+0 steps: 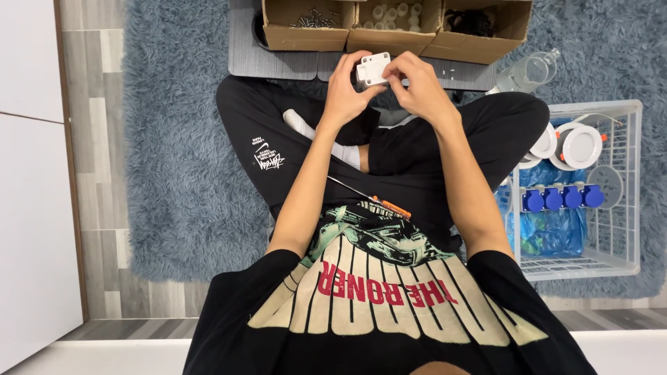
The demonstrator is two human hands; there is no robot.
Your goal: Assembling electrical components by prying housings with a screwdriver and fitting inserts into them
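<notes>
Both hands meet above my crossed legs, at the top centre of the head view. My left hand (345, 89) grips a small white plastic box-shaped part (370, 69) from its left side. My right hand (417, 83) pinches the same part on its right edge, fingers curled over it. A screwdriver with an orange handle (390, 206) and thin metal shaft lies across my lap, touched by neither hand.
Three open cardboard boxes (347, 33) stand side by side on a grey mat beyond the hands, holding screws, white parts and dark parts. A white wire basket (629, 180) at right holds blue sockets and round white fittings. A clear plastic jug (528, 71) lies nearby on the blue shaggy rug.
</notes>
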